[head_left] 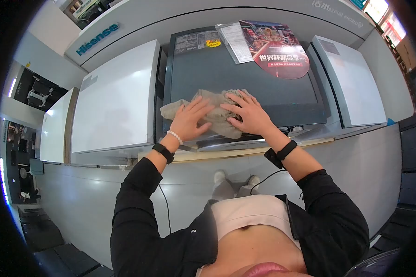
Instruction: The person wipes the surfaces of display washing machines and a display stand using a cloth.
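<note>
A crumpled grey-beige cloth [217, 122] lies on the dark top of an appliance that looks like a washing machine [263, 94], near its front edge. My left hand [189, 119] rests on the left part of the cloth, fingers stretched out and thumb apart. On the bunched right part sits my right hand [250, 115], its fingers spread over the folds. The two hands are close together but do not touch. Whatever lies under the palms is hidden.
A round-ended promotional card [282, 55] and papers in a plastic sleeve [235, 42] lie at the back of the dark top. White appliances flank it, one left [118, 97] and one right [351, 85]. Behind runs a ledge lettered Hisense [97, 39]. Cables hang near my body.
</note>
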Motion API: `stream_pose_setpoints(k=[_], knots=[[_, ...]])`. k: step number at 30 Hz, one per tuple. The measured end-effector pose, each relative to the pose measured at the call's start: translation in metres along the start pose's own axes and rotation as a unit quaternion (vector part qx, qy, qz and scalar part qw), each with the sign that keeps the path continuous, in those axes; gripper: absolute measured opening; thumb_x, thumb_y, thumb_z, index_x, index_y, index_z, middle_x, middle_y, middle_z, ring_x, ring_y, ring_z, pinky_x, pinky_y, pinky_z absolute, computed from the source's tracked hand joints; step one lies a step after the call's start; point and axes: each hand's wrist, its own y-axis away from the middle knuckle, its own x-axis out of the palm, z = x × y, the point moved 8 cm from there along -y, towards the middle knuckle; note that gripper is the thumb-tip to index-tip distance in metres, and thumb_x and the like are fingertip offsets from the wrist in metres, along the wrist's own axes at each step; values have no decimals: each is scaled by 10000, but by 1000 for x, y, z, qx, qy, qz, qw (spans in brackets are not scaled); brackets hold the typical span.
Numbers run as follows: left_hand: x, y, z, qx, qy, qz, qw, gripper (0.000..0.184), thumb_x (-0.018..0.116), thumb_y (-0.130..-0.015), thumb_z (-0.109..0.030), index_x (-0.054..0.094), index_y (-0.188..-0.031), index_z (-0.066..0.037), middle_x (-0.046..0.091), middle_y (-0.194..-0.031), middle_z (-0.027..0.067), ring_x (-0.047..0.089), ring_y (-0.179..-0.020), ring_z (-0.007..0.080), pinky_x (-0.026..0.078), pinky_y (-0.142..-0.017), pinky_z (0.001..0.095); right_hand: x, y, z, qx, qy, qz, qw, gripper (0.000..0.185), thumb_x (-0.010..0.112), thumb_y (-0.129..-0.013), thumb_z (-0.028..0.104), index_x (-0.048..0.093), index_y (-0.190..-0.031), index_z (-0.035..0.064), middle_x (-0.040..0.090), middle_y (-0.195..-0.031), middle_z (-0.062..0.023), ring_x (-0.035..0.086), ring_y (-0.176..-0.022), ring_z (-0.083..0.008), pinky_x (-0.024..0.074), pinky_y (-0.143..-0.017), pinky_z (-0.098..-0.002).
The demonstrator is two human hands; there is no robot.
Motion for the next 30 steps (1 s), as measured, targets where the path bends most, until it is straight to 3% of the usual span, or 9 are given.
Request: stream_pose_setpoints(k=[22,25,29,30], knots=[[-2,0,0,-7,7,-10,1000,554,631,-881,-370,490,-1409,-273,423,-1518,18,320,-1440,234,328,-1078,567,5,1,-2,0,47,-14,999,453,624,-889,352,563,-1334,290,414,-1498,-46,351,-1399,-360,310,-1133,-527],[-7,1,-2,-8,28,-27,999,527,623,-890,-374,509,-1391,-259,452,-1493,29,351,-1419,270,317,-1087,581,7,-1,-3,-5,49,-20,999,446,621,-898,360,564,-1334,284,414,-1502,-46,355,-1397,-356,316,-1129,-526],[-7,3,-1,0,39,-71,997,486,624,-899,-379,541,-1360,-248,502,-1450,28,397,-1391,259,351,-1070,562,8,-1,-2,-20,72,-35,997,463,613,-911,341,537,-1366,295,435,-1491,-47,391,-1378,-346,330,-1124,-512],[-6,5,-1,-3,18,-84,996,502,624,-900,-372,523,-1383,-277,504,-1452,16,404,-1391,239,379,-1061,520,8,-1,-2,-21,77,-36,996,465,612,-913,339,534,-1369,296,438,-1489,-48,394,-1377,-344,330,-1125,-508]])
